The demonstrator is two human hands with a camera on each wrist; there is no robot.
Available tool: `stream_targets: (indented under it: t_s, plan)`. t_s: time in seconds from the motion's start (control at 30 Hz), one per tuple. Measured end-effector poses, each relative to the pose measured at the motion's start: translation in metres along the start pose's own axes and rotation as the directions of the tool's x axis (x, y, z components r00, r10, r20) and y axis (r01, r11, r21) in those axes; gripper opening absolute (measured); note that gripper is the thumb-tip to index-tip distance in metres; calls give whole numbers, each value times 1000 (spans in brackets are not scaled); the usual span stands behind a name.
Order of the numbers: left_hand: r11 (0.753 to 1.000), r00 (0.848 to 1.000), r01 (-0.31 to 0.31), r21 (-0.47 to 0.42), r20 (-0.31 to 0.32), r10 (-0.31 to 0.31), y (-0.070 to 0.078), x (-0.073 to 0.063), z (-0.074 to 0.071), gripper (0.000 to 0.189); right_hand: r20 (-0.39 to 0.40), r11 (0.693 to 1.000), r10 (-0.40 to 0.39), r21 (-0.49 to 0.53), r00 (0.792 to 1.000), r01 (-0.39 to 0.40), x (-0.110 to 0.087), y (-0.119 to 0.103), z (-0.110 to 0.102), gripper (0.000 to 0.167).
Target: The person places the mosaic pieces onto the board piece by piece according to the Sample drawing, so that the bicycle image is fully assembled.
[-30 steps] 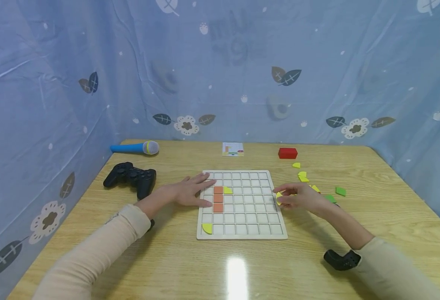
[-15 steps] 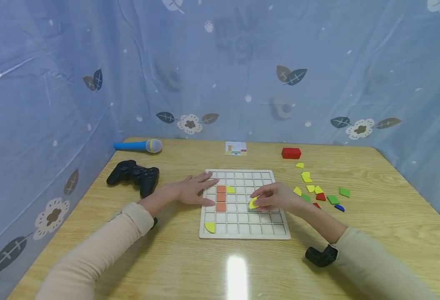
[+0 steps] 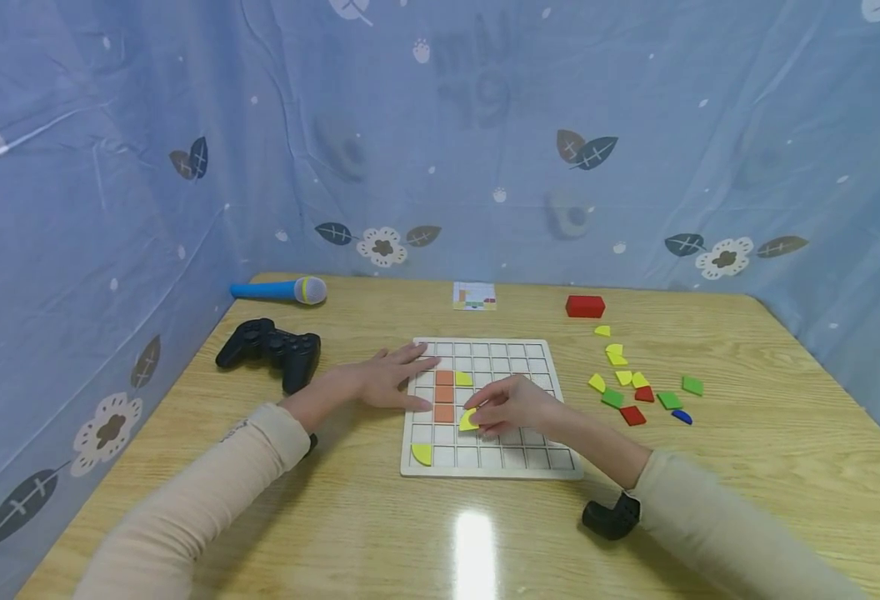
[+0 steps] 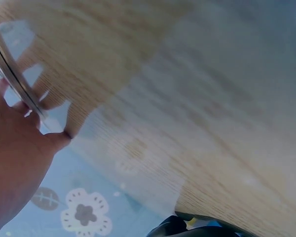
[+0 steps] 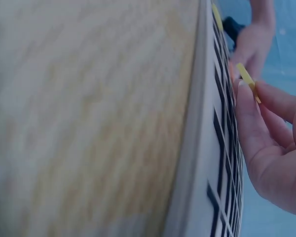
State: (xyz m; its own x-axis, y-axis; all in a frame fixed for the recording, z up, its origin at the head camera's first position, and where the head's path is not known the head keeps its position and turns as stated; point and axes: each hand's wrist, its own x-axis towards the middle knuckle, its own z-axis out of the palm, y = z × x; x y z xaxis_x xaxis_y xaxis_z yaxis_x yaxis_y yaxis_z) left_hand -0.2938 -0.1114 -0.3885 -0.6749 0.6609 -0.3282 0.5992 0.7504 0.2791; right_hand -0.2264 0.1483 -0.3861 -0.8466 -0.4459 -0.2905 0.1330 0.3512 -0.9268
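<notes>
A white grid board [image 3: 492,472] lies on the wooden table. My left hand [image 3: 387,382] rests on its left edge, fingers spread and straight. Between thumb and fingertips my right hand [image 3: 515,407] pinches a yellow quarter-circle tile [image 3: 468,419], close over the grid and just right of the lowest orange tile [image 3: 444,413]. In the right wrist view that yellow tile [image 5: 246,79] stands tilted at the fingertips. Three orange squares form a column on the board. One yellow tile [image 3: 463,379] sits beside the top orange square, another yellow tile [image 3: 422,454] in the bottom left cell.
Several loose yellow, green, red and blue tiles [image 3: 612,399] lie right of the board. Behind it are a small pattern card [image 3: 474,296] and a red block [image 3: 586,307]. A black game controller [image 3: 269,350] and a blue toy microphone [image 3: 278,290] lie at the left.
My right hand has carried the yellow tile left from the board's right edge to beside the orange column. My left hand stays on the board's edge.
</notes>
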Motion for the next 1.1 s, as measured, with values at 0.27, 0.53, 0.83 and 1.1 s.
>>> stream_targets:
  t_s: [0.27,0.53,0.83,1.1]
  plan:
    - [1000,1000,12,16,-7,-12,3,-1,0,84,-6,999,-21,-30,1000,21,8,-5,25,19]
    - [1000,1000,0,21,-13,1,3,-2,-1,83,-33,998,-36,-52,999,35,14,-10,43,14]
    - [1000,1000,-9,22,-13,9,3,-2,-1,83,-59,984,-104,-149,993,94,15,-13,55,10]
    - [999,1000,7,35,-10,-6,1,0,0,83,-61,946,-169,-289,984,144,14,-17,60,7]
